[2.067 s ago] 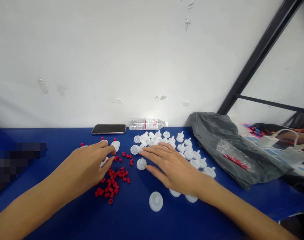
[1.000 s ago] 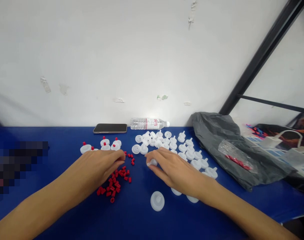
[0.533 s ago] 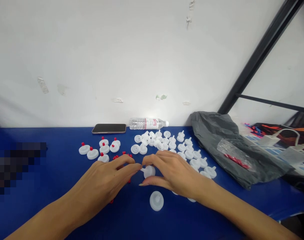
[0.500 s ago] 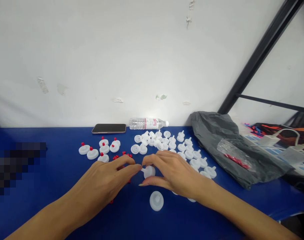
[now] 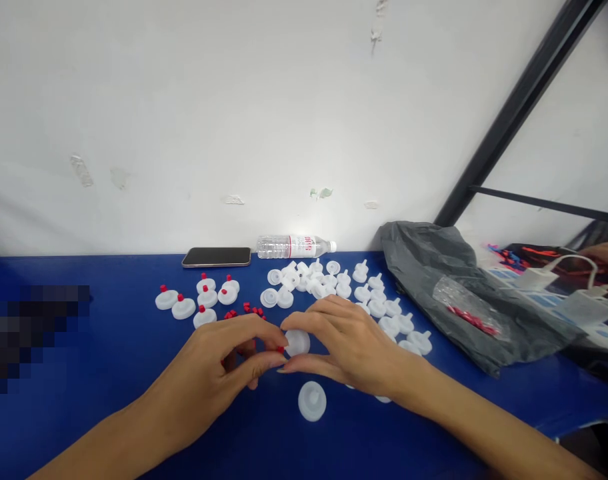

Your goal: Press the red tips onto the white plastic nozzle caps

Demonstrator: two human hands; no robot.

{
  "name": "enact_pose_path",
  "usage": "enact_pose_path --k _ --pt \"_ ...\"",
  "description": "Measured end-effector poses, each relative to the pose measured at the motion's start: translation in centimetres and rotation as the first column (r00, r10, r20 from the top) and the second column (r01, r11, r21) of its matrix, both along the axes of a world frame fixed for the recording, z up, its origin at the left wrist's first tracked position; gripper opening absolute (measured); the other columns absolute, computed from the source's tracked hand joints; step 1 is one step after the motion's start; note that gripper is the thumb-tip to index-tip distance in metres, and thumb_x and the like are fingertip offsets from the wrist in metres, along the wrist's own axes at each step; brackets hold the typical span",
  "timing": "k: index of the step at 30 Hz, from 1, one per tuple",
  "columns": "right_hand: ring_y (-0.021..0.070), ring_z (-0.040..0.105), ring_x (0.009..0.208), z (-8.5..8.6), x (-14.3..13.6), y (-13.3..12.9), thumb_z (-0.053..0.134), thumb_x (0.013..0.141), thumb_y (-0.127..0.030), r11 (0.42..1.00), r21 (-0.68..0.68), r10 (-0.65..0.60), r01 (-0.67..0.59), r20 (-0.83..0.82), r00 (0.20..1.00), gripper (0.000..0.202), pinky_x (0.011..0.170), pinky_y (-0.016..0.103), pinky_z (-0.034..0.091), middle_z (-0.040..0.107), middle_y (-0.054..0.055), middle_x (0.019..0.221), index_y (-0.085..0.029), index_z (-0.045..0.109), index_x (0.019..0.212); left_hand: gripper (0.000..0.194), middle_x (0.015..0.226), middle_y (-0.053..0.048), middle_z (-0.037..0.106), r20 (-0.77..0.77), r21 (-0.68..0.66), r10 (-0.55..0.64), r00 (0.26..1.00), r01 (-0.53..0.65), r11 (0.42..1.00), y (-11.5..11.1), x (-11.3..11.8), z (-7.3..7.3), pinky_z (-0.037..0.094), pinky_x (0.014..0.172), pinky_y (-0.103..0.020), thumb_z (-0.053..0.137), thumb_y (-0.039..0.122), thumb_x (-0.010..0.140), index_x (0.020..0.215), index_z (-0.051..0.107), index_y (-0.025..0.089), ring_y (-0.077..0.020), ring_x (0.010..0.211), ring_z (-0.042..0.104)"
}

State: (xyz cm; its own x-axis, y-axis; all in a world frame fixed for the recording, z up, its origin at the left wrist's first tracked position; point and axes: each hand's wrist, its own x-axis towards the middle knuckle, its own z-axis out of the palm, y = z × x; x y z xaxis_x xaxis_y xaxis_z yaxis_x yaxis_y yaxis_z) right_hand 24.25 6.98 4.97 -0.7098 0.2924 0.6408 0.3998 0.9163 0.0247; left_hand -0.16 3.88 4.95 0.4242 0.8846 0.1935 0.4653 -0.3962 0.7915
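My right hand point(image 5: 341, 340) is closed around a white round cap point(image 5: 298, 343) whose spout points left. Between the thumb and forefinger of my left hand point(image 5: 229, 367) is a small red tip point(image 5: 281, 349), at the end of that spout. Just below lies another white cap point(image 5: 312, 401) on the blue table. Several white caps with red tips point(image 5: 183, 307) stand at the left, and loose red tips point(image 5: 247, 307) lie behind my left hand. Many plain white caps point(image 5: 377, 308) are spread behind and beside my right hand.
A phone point(image 5: 217, 257) and a clear bottle point(image 5: 297, 247) lie by the wall. On the right are a grey plastic bag point(image 5: 424, 267), a clear bag of red pieces point(image 5: 471, 317) and a power strip point(image 5: 539, 287). Part of another person's hand point(image 5: 607, 253) shows at the right edge.
My left fingers now show a red tip at the cap's spout, where the bare spout showed before. My right hand keeps its hold. Another person's hand has appeared at the right edge.
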Motion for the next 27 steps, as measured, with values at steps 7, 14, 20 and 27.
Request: enact_pose_path --k 7,14,20,27 --pt "0.0138 0.072 0.085 0.1 0.0 -0.3 0.060 0.112 -0.029 0.998 0.049 0.043 -0.040 -0.070 0.997 0.012 0.079 0.030 0.055 0.082 0.002 0.107 -0.021 0.061 0.120 0.029 0.067 0.006 0.066 0.011 -0.105 0.040 0.999 -0.039 0.994 -0.4 0.2 0.5 0.047 0.045 -0.021 0.071 0.056 0.095 0.104 0.064 0.029 -0.0112 0.051 0.055" --pt "0.0157 0.070 0.085 0.1 0.0 -0.3 0.062 0.111 -0.025 0.986 0.143 0.100 -0.088 -0.079 0.992 0.008 0.073 0.032 0.052 0.084 0.003 0.112 -0.019 0.067 0.111 0.055 0.092 0.001 0.078 0.027 -0.112 0.083 0.996 -0.080 0.990 -0.7 0.1 -0.1 0.050 0.049 -0.022 0.073 0.058 0.093 0.140 0.057 0.036 -0.0117 0.058 0.061" --pt "0.0143 0.065 0.085 0.4 -0.3 -1.2 0.061 0.111 -0.026 0.978 0.173 0.134 -0.120 -0.073 0.988 0.016 0.072 0.029 0.051 0.085 -0.002 0.106 -0.021 0.072 0.100 0.056 0.131 -0.003 0.078 0.297 -0.237 -0.035 0.954 0.109 0.965 -1.6 0.1 -0.7 0.067 0.096 -0.037 0.078 0.043 0.093 0.145 0.058 0.039 -0.0227 0.110 0.079" --pt "0.0136 0.057 0.077 0.1 -0.4 -1.5 0.062 0.111 -0.029 0.973 0.183 0.155 -0.143 -0.052 0.987 0.019 0.066 0.029 0.048 0.084 -0.003 0.106 -0.021 0.075 0.101 0.031 0.101 0.003 0.085 0.306 -0.296 -0.096 0.947 0.190 0.936 -1.8 1.3 1.4 0.064 0.092 -0.033 0.077 0.027 0.082 0.113 0.076 0.028 -0.0213 0.096 0.081"
